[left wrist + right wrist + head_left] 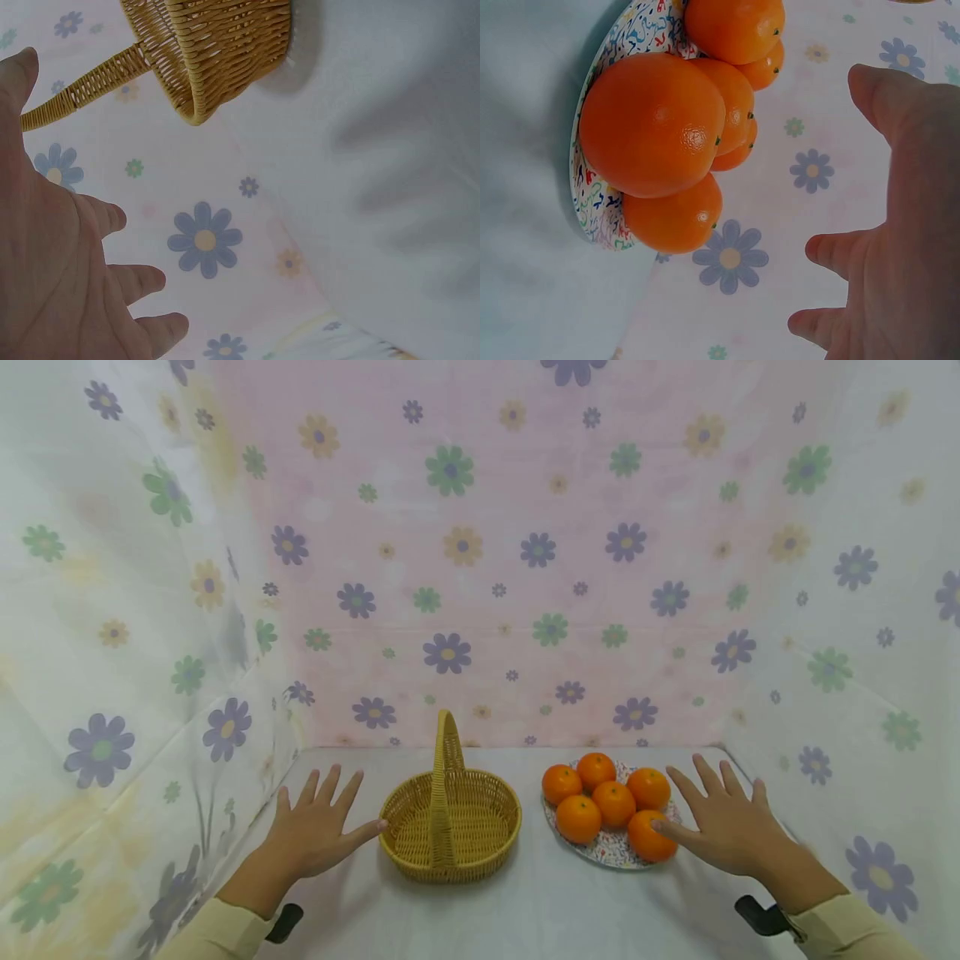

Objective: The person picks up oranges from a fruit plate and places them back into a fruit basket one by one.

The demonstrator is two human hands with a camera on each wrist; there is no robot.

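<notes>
Basket (pixel 480 867) upright on the worktop (pixel 525 914), left of the plate (pixel 611 855); broad base likely steadies it, handle standing, mouth up. Six oranges (pixel 614 804) grouped on the plate, which probably checks rolling. Left hand (pixel 311 837) hovers just left of the basket, right hand (pixel 723 828) by the plate's right side. Fingers of both spread wide, holding nothing. Right thumb overlaps an orange from above; wrist view shows them apart.
</notes>
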